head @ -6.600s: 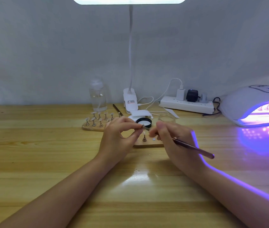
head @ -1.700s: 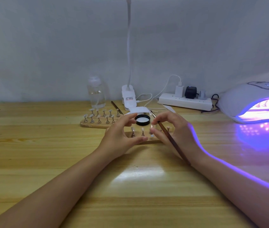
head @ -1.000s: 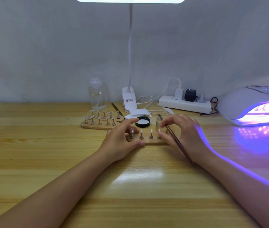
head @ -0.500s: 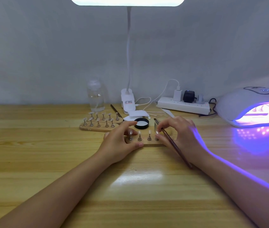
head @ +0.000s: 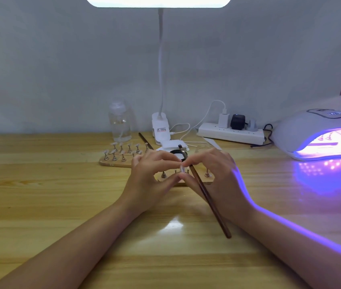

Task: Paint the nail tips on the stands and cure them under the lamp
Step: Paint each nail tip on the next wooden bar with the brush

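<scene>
A small wooden stand board (head: 206,180) with several metal nail stands lies in front of me. My left hand (head: 150,178) and my right hand (head: 217,176) meet above its middle, fingertips pinching a pale nail tip on its stand (head: 182,169). My right hand also holds a long brown brush (head: 207,197), its handle slanting toward me. A second board (head: 111,160) with several nail tips on stands sits behind to the left. The curing lamp (head: 319,134) glows purple at the right with stands inside.
A black-rimmed jar (head: 175,153) of white gel sits just behind my hands. A clear bottle (head: 119,124), a desk lamp's clip base (head: 161,130), a power strip (head: 231,134) with cables and another brush (head: 145,140) line the back by the wall.
Both hands have lifted from the ends of the near board and come together over its middle, now pinching one nail tip on a stand.
</scene>
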Available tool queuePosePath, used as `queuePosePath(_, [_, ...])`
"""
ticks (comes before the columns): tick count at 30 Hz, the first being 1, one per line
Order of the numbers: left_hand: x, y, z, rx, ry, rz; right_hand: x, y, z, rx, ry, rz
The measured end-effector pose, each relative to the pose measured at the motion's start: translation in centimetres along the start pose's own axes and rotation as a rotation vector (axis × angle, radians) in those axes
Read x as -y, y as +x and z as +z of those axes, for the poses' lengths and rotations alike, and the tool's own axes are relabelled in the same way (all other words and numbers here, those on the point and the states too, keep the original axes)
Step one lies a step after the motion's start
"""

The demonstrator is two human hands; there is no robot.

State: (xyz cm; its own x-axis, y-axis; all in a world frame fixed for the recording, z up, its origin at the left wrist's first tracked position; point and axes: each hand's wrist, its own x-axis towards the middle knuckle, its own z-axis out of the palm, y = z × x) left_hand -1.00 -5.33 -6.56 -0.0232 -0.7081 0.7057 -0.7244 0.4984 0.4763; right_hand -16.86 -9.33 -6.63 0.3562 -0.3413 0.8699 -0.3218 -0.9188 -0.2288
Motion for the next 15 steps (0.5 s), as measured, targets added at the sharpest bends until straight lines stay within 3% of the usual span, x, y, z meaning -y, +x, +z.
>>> queuePosePath(5, [0.1,0.0,-0.1,-0.03,-0.055,-0.005,-0.1,0.1,-0.2,-0.038,0.044,0.147])
queuePosePath(11, [0.0,0.2,-0.2,-0.093,-0.129,-0.069,-1.5,2.1,-1.9,-0.244,0.361,0.514])
queuePosePath(15, [0.0,0.2,-0.3,-0.13,-0.148,-0.112,-4.1,4.3,-2.9,-0.082,0.214,0.663])
